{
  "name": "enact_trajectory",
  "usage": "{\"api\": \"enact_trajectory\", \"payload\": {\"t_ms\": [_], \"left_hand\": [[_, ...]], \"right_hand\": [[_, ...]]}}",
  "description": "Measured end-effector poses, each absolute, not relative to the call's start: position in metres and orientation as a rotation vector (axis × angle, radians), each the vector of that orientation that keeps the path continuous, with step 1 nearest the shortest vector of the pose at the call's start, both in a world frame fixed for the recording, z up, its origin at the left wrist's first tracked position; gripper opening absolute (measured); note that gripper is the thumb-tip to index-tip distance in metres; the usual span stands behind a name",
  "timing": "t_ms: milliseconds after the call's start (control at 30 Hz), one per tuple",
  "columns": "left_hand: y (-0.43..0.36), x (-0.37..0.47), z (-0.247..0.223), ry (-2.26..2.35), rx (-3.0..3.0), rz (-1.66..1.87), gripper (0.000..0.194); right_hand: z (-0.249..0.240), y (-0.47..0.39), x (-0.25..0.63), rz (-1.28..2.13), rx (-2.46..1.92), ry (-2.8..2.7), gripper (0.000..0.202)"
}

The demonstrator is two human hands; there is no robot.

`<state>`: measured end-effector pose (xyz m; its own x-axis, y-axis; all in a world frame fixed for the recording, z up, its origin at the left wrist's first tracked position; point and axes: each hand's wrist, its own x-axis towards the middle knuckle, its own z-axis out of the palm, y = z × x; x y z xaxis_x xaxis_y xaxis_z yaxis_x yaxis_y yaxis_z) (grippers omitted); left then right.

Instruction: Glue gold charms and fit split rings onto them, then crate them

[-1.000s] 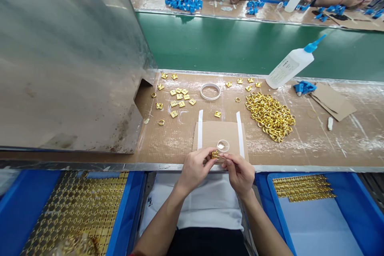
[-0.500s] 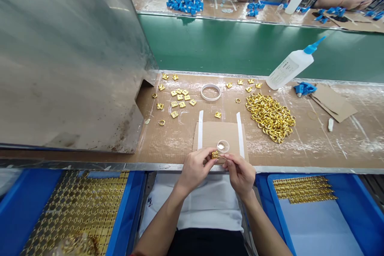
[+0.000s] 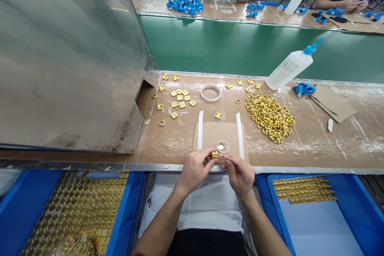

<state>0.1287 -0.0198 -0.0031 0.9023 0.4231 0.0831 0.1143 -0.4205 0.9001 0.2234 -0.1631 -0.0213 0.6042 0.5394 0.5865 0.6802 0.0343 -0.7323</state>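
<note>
Between the thumb and fingers of my left hand [image 3: 196, 169] is a small square gold piece [image 3: 215, 155]. My right hand [image 3: 241, 173] pinches a thin stick [image 3: 221, 157] whose tip is at the gold piece. Just beyond my fingers, a small round clear dish [image 3: 223, 147] stands on a taped cardboard sheet [image 3: 220, 132]. One more square gold piece [image 3: 218, 115] lies past the sheet. To the right is a heap of gold rings [image 3: 270, 118]; several square gold pieces [image 3: 180, 97] lie scattered to the left.
A metal housing [image 3: 69, 60] fills the left. A white tape roll [image 3: 211, 93] and a tilted bottle [image 3: 289, 69] stand behind. Blue trays with gold chains [image 3: 90, 204] [image 3: 303, 189] flank my lap. Across the green belt [image 3: 210, 44], people handle small parts.
My hands and the gold piece have hardly moved. Across the belt, one person's hand has risen, and another person's hands at the right have shifted up near the far bottle.
</note>
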Motion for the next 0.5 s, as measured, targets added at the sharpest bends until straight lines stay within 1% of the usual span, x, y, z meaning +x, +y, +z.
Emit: {"api": "enact_trajectory", "payload": {"t_ms": [500], "left_hand": [[-0.0205,0.1292,-0.0015,0.366,2.005,0.380,0.024]], "right_hand": [[-0.0192,-0.1598,0.2223,-0.177,-1.657,-0.995,0.024]]}}
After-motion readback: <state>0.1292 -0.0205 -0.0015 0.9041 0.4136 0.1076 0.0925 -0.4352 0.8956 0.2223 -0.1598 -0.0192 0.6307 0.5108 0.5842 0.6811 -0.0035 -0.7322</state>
